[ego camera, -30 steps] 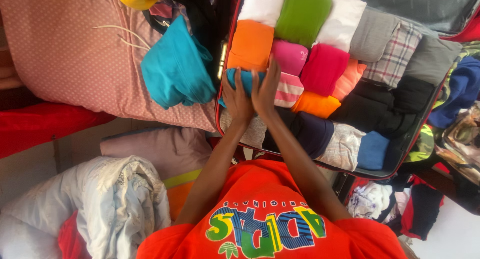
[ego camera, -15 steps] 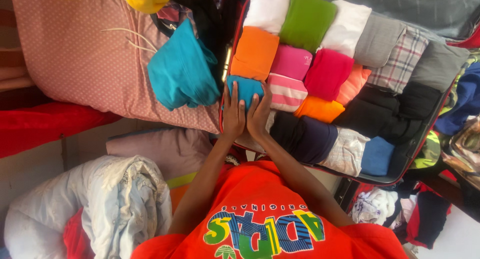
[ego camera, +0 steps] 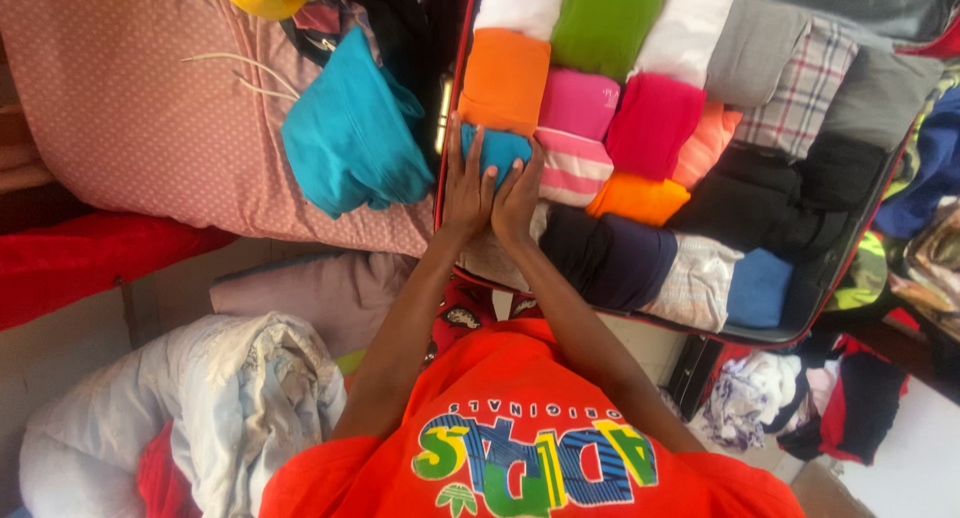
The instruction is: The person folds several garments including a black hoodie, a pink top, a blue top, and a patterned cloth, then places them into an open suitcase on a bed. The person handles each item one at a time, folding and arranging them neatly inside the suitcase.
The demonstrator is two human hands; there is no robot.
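Pressing: a teal rolled garment is pushed down by both hands.
Left hand: fingers flat, spread.
Right hand: fingers flat, together.
Place: suitcase corner, beside orange roll.

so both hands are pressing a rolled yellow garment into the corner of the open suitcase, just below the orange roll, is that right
Not quite: the garment is teal, not yellow. In the head view the left hand and right hand press a rolled teal garment into the corner of the open suitcase, just below the orange roll.
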